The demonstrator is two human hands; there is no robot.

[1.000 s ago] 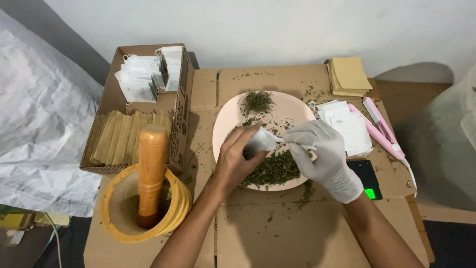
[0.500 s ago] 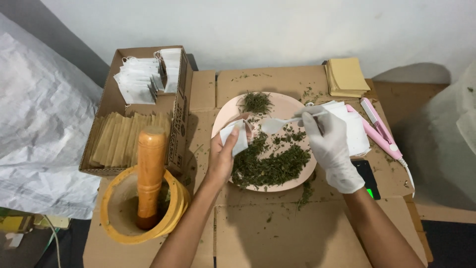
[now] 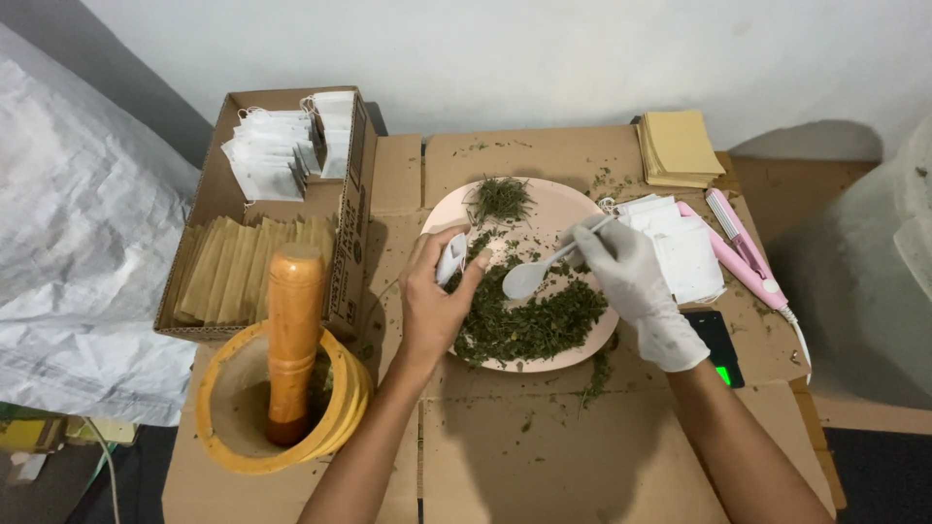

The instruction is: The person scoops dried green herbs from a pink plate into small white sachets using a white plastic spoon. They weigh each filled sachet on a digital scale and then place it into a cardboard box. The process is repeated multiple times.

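My left hand (image 3: pixel 433 303) is bare and pinches a small white filter bag (image 3: pixel 451 258) over the left edge of a pale pink plate (image 3: pixel 568 199). My right hand (image 3: pixel 629 281) wears a white glove and holds a white plastic spoon (image 3: pixel 532 276) by its handle, the empty bowl of the spoon hanging just above a heap of dried green herb (image 3: pixel 539 325) on the plate's near side. A smaller clump of herb (image 3: pixel 501 197) lies at the plate's far edge. Spoon and bag are a short way apart.
An open cardboard box (image 3: pixel 357 184) at the left holds white filter bags (image 3: pixel 274 150) and tan envelopes (image 3: pixel 243 267). A yellow mortar (image 3: pixel 233 442) with a wooden pestle (image 3: pixel 292 330) stands in front. To the right lie empty white bags (image 3: pixel 680 247), a pink sealer (image 3: pixel 743 247), tan envelopes (image 3: pixel 678 146) and a small scale (image 3: pixel 718 349).
My left hand drew the filter bag back to the plate's left edge. My right hand lifted off the herb heap, then brought the spoon down toward it again.
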